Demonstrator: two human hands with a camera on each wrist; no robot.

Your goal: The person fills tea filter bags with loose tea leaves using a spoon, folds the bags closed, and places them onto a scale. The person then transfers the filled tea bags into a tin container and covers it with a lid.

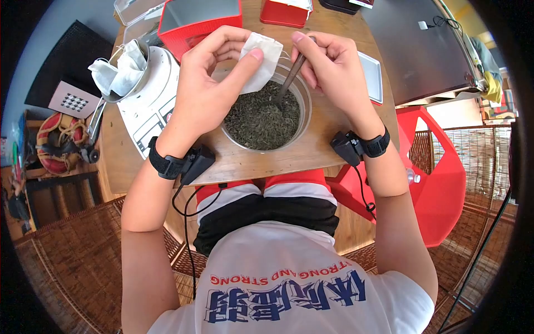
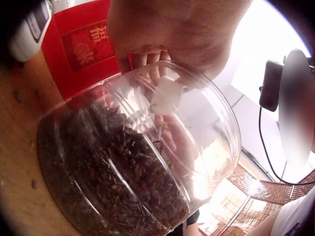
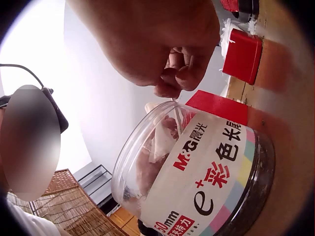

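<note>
A clear round plastic tub (image 1: 305, 114) of dried, dark green tea leaves (image 1: 258, 123) stands on the wooden table in front of the person. Above its far left rim, the left hand (image 1: 214, 80) pinches a white tea bag (image 1: 262, 60) between thumb and fingers. The right hand (image 1: 336, 67) grips the handle of a dark spoon (image 1: 295, 73), whose lower end dips into the leaves. From the right wrist, a printed label (image 3: 202, 182) on the tub's side hides most of the contents. Through the clear wall in the left wrist view, the leaves (image 2: 108, 167) fill the lower part.
Left of the tub lies a white scale (image 1: 147, 106), with a metal bowl (image 1: 146, 58) of white bags on it. Behind stand an open red box (image 1: 194, 42) and a smaller red tin (image 1: 283, 14). A pale tray (image 1: 371, 78) lies at right, a red chair (image 1: 439, 189) beyond.
</note>
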